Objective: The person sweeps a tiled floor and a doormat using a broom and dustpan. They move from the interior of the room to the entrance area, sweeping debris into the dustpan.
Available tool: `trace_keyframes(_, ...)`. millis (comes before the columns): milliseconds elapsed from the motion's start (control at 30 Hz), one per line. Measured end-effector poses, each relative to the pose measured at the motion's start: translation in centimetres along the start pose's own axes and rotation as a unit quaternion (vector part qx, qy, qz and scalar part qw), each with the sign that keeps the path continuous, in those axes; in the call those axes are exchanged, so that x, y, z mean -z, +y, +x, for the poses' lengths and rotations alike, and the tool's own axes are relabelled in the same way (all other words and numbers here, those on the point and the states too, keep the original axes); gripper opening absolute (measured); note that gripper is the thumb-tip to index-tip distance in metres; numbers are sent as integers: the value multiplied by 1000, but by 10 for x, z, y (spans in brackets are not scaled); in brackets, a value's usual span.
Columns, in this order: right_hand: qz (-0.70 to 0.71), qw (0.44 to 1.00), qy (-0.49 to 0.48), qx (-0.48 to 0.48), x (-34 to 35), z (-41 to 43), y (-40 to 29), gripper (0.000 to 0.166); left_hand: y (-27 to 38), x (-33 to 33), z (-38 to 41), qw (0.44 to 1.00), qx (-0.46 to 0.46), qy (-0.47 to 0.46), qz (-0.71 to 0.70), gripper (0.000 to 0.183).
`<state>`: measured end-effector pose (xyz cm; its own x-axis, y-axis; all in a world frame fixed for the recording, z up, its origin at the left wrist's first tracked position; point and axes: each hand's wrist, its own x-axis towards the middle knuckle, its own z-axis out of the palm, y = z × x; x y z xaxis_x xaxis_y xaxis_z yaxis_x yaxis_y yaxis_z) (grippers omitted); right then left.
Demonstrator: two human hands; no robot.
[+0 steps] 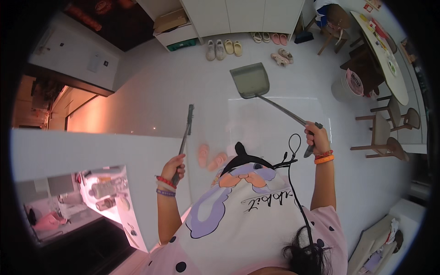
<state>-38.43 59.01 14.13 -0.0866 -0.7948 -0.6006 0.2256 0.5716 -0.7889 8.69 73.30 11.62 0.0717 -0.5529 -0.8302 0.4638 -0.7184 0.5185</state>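
My left hand (174, 168) is closed around the grey handle of a long-handled broom (185, 139). Its narrow dark head (190, 115) points away from me, left of the middle of the view. On the right, my right hand (317, 138) grips the handle of a long-handled dustpan (282, 109). The grey-green pan (253, 82) is over the white floor (206, 92), with its open side facing away from me. I cannot make out anything in the pan. Broom head and dustpan are apart.
Shoes (220, 50) line the cabinet (244, 17) ahead. Pink and beige clogs (282, 56) lie nearer. To the right stand a waste bin (345, 87), a table (395, 80) and several chairs (381, 132). A white half-wall (103, 146) runs along my left. A dark cord (297, 192) hangs over my shirt.
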Motion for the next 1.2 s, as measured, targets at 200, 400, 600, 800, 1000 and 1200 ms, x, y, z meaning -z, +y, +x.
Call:
trace_keyframes(200, -14, 1000, -14, -17, -95, 50, -42, 16, 123, -29, 110, 967, -3, -111, -230, 28)
trace_keyframes(400, -50, 998, -45, -12, -190, 130, -90, 20, 239, -52, 180, 941, -48, -148, -301, 27)
trace_keyframes(600, -101, 992, -67, -17, -286, 241, -122, 24, 317, 11, 211, 968, -48, -109, -221, 35)
trace_keyframes(800, -150, 986, -76, -12, -371, 297, -145, 14, 359, 59, 232, 989, -27, -17, -143, 18)
trace_keyframes(1000, -121, 990, -66, -18, -409, 276, -131, 38, 352, 145, 252, 983, 29, 21, -179, 12)
trace_keyframes(1200, -168, 983, -64, -28, -361, 312, -112, 36, 369, 164, 255, 988, 52, 88, -113, 13)
